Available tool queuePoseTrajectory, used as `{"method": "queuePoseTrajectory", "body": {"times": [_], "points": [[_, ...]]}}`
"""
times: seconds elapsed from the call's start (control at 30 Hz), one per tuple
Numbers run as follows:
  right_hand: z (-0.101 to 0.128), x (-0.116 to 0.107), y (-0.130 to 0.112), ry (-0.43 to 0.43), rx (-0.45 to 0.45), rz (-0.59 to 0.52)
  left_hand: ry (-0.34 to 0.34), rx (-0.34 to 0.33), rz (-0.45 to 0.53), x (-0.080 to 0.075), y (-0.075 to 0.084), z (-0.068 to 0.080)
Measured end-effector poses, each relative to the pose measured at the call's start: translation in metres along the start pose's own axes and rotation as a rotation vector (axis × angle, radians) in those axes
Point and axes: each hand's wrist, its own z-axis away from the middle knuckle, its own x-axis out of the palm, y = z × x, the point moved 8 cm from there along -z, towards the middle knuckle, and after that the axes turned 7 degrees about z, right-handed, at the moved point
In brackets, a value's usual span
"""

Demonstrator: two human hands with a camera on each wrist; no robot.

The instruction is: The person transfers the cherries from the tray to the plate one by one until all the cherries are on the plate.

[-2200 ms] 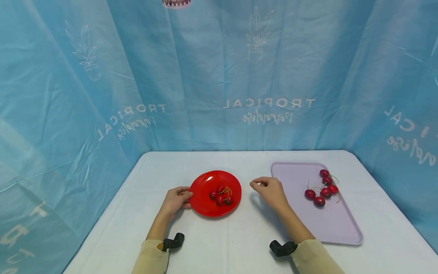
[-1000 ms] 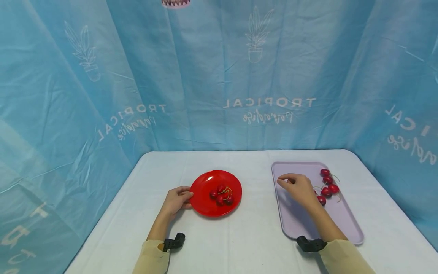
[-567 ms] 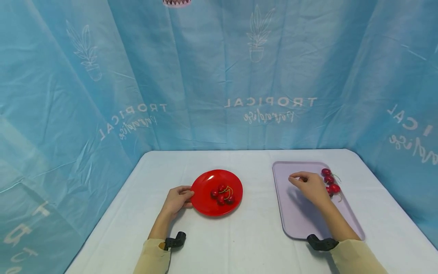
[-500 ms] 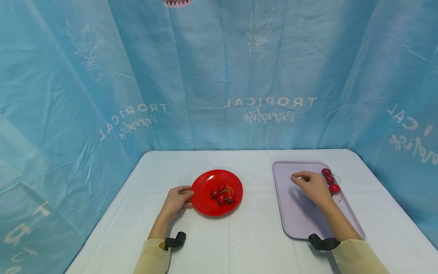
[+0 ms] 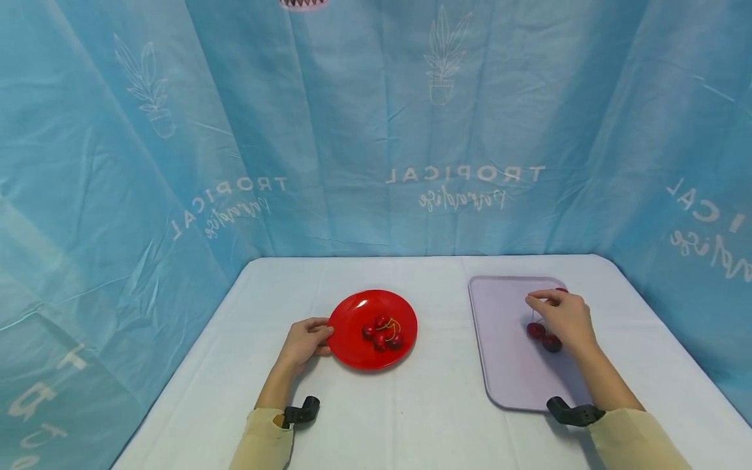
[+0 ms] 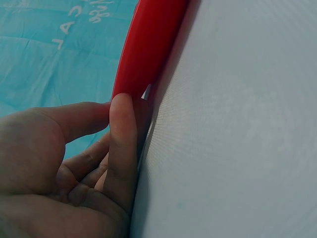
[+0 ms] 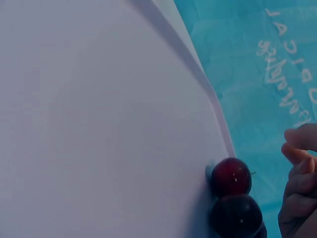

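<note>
The right hand is now farther out over the tray than a second ago, fingertips pinching above the cherries, perhaps on a stem. A thin stem could slip. The left hand is gripping the red plate on the desk.

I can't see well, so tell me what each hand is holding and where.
Left hand holds the red plate by its left rim. Right hand appears to pinch a cherry stem.
</note>
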Motion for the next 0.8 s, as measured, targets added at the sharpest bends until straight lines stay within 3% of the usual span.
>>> {"method": "queuePoseTrajectory", "body": {"times": [0.23,0.8], "points": [[-0.001,0.002,0.013,-0.039,0.051,0.053,0.001,0.004,-0.009,0.000,-0.001,0.000],[-0.004,0.009,0.018,-0.067,0.064,0.168,-0.012,0.004,-0.002,-0.001,-0.002,-0.001]]}}
